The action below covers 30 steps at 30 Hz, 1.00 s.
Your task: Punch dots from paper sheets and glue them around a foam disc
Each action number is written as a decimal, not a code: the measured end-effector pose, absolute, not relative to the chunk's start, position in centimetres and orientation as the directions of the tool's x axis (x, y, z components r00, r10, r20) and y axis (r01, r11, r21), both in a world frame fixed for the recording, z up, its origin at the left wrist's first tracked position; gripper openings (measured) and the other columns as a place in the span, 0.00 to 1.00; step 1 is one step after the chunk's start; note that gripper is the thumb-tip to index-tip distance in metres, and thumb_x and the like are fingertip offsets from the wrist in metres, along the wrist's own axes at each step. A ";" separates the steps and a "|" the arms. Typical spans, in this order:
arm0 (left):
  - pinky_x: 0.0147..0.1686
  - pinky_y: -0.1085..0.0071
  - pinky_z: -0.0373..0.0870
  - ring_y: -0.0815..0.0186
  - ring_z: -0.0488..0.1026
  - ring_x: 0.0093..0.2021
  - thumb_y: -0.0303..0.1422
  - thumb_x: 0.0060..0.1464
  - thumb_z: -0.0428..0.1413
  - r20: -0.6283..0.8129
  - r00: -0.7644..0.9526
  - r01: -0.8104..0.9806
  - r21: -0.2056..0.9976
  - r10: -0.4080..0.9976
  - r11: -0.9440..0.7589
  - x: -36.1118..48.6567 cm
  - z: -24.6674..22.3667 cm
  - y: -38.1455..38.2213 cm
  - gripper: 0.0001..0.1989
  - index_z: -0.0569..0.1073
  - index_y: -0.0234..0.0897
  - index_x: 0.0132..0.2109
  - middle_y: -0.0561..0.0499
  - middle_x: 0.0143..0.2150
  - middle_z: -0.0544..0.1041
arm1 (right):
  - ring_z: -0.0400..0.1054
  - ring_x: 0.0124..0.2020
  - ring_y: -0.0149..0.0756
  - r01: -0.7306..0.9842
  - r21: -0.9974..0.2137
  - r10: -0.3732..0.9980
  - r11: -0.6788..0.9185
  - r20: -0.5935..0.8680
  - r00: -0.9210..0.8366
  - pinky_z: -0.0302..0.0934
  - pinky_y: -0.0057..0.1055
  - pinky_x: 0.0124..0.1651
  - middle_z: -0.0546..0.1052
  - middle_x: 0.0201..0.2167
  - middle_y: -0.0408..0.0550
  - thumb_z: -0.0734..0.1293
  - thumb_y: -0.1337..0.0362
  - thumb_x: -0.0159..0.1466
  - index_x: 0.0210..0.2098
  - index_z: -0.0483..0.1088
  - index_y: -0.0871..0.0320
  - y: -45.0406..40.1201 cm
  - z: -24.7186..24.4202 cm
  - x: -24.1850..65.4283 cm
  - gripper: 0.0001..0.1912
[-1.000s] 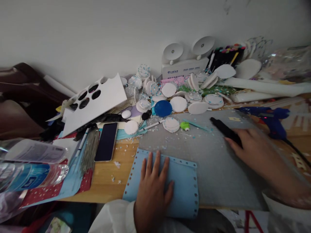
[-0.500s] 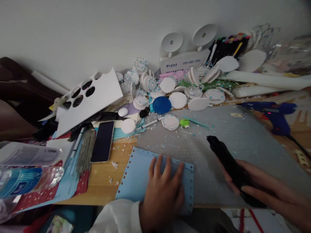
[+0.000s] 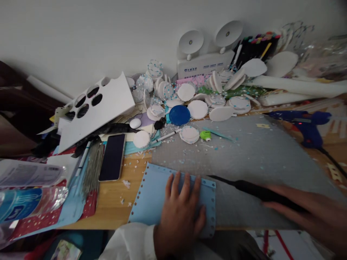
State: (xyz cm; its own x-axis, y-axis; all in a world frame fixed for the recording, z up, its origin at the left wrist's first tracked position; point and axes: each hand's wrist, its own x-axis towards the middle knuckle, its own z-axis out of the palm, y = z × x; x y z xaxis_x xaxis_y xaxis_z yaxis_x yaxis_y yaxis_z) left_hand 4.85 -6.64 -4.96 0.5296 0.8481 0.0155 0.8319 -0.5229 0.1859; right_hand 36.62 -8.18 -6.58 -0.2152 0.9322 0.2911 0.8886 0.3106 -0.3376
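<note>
My left hand [image 3: 180, 209] lies flat with fingers spread on a sheet of light blue paper [image 3: 153, 195], which has small star-shaped holes punched along its edges. The paper overlaps the near edge of a grey cutting mat [image 3: 244, 155]. On the right, my right hand [image 3: 306, 206] is closed around the black handle of a utility knife [image 3: 260, 190]. Its dark, thin blade points left, with the tip over or beside the paper's upper right part; whether it touches I cannot tell. The right hand is blurred by motion.
A blue glue gun [image 3: 305, 121] lies at the right with a red light on. Behind the mat are several white foam discs [image 3: 197, 109], a blue disc [image 3: 179, 115] and a green object [image 3: 205, 135]. A phone [image 3: 112, 157] and water bottle [image 3: 32, 202] lie left.
My right hand has turned the knife over to a narrower side view and its tip has swung left and down to the paper, with the blade now showing. My left hand has stayed on the paper.
</note>
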 end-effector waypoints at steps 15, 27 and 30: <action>0.64 0.51 0.50 0.47 0.55 0.65 0.45 0.62 0.46 0.028 0.520 0.835 0.195 0.854 -0.515 5.1 -5.1 -6.8 0.32 0.55 0.30 0.67 0.43 0.64 0.63 | 0.71 0.42 0.41 0.763 -0.114 0.767 0.636 0.205 -0.608 0.67 0.34 0.39 0.74 0.45 0.51 0.59 0.66 0.64 0.63 0.60 0.43 -6.5 -5.0 37.1 0.28; 0.62 0.51 0.53 0.46 0.57 0.63 0.46 0.61 0.46 0.054 0.524 0.833 0.171 0.850 -0.525 5.1 -5.3 -6.8 0.32 0.58 0.29 0.66 0.44 0.63 0.65 | 0.67 0.45 0.40 0.730 -0.165 0.748 0.663 0.188 -0.637 0.64 0.35 0.43 0.72 0.47 0.51 0.56 0.70 0.65 0.62 0.61 0.43 -4.0 -5.0 37.1 0.28; 0.62 0.51 0.53 0.46 0.57 0.63 0.46 0.61 0.46 0.060 0.523 0.835 0.165 0.850 -0.525 5.1 -5.3 -6.8 0.32 0.58 0.29 0.66 0.44 0.64 0.65 | 0.68 0.46 0.39 0.732 -0.190 0.756 0.654 0.177 -0.630 0.64 0.35 0.44 0.72 0.47 0.50 0.57 0.70 0.65 0.61 0.62 0.42 -3.6 -4.7 37.1 0.27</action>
